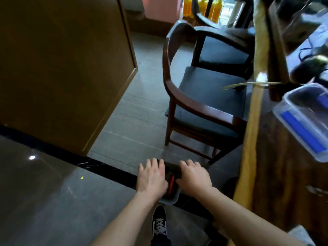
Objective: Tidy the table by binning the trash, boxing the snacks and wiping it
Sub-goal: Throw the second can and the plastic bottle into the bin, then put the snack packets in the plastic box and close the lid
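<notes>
**Caller:** Talk me through it. Where's the bin?

**Me:** Down on the floor (124,121), right in front of my shoe (159,222), beside the table (276,174) and just short of the nearer chair (204,96). It's a small grey bin (170,198), open-topped, and my left hand (151,180) and right hand (194,178) are over its two sides.

**Caller:** Got hold of it?

**Me:** Hard to say. Both hands are spread, fingers splayed, nothing clenched. Whether my palms are on the rim or just above it, I can't tell from here. There's something orange (171,183) lying inside, between my hands.

**Caller:** How will it handle?

**Me:** It looks like thin plastic, so I'd guess light and a bit flexible. Squeeze the walls and they'd likely bow. I'd take it by the rim on opposite sides, thumbs inside and fingers under the lip, and keep it level so the trash stays in.

**Caller:** And the snacks?

**Me:** The clear box (301,121) sits on the table edge to my right, with something blue in it. The shot is blurred up there, so I can't make out more.
</notes>
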The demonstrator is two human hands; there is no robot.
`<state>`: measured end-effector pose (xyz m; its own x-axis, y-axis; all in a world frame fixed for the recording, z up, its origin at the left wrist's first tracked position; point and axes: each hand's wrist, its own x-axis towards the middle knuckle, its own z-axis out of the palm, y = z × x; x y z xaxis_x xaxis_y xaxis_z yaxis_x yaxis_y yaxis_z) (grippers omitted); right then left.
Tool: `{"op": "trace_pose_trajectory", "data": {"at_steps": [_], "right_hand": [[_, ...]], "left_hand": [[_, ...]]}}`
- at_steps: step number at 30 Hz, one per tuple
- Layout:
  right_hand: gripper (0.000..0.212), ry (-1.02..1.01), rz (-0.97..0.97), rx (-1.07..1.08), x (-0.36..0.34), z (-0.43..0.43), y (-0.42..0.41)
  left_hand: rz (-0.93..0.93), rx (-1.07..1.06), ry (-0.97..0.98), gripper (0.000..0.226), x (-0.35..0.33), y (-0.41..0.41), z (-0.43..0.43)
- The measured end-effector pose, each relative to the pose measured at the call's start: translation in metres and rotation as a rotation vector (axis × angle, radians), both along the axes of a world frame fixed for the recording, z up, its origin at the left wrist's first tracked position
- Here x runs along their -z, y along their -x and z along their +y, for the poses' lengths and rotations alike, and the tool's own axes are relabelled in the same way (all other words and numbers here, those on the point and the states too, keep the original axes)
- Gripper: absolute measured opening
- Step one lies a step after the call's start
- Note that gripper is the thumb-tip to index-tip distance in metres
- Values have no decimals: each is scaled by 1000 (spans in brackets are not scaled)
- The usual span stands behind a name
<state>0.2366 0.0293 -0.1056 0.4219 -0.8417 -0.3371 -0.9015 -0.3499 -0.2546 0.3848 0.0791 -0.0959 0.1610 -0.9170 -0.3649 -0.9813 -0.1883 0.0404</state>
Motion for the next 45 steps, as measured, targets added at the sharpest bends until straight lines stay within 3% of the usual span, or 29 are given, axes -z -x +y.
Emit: {"op": "trace_pose_trajectory", "data": {"at_steps": [12, 18, 22, 27, 35, 45], "right_hand": [[62, 181, -133, 166, -104, 17, 110], [47, 198, -141, 268, -136, 31, 177], [42, 176, -136, 381, -141, 40, 222], [54, 175, -107, 479, -139, 52, 277], [46, 191, -131, 589, -135, 70, 359], [54, 111, -100, 744, -112, 96, 405]], "left_hand": [[-54, 200, 164, 80, -96, 92, -5], [-53, 327, 250, 80, -119, 153, -17], [-12, 411, 284, 75, -131, 197, -17], [-6, 481, 282, 74, -139, 253, -6], [4, 514, 249, 72, -135, 320, 8], [64, 524, 64, 72, -102, 343, 21]]}}
